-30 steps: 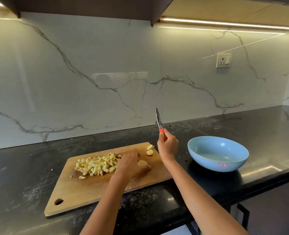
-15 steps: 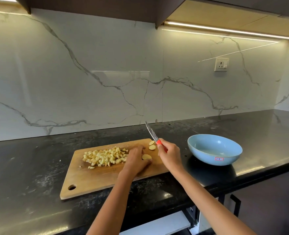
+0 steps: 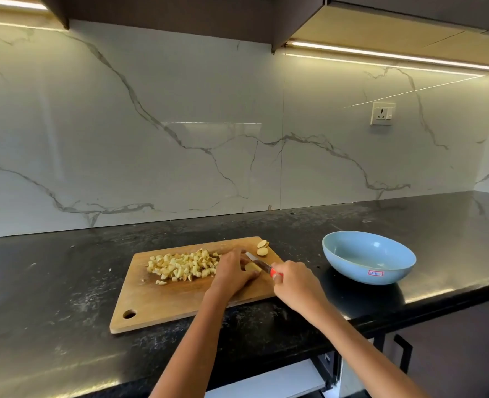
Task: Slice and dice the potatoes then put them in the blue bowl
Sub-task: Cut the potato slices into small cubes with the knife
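Knife in the right hand's closed grip crosses a potato piece that the left hand pinches on the board, blue bowl nearby.

You have one cutting board, one blue bowl and one knife. Two potato slices lie apart from one heap of dice.

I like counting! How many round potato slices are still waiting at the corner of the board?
2: slices together at the cutting board's far right corner. Another piece sits under the left hand.
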Tool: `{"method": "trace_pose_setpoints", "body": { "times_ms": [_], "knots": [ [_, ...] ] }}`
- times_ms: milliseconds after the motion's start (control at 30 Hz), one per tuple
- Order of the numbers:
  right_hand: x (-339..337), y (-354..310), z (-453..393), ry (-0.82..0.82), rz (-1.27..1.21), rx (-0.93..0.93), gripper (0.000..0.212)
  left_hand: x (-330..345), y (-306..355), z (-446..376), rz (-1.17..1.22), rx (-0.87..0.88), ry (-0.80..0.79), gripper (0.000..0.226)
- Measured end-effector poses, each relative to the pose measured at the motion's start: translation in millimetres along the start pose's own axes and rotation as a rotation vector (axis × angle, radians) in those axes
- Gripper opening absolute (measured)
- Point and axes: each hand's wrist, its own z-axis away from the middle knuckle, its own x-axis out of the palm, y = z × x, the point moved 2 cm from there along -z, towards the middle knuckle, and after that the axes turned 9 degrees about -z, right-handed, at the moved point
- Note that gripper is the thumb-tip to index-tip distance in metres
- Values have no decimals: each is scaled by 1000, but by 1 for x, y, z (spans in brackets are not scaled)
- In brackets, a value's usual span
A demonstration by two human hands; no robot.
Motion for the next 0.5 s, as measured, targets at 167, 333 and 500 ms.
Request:
{"method": "trace_pose_setpoints", "body": {
  "times_ms": [167, 333, 500],
  "knots": [
    [-1, -6, 5, -15, 55, 3, 25, 0, -1, -1, 6, -16, -1, 58],
    [0, -11, 4, -33, 110, -4, 15, -1, 0, -1, 3, -14, -2, 58],
    [-5, -16, -4, -168, 106, 16, 12, 1, 1, -5, -33, -17, -27, 60]
  ]
}}
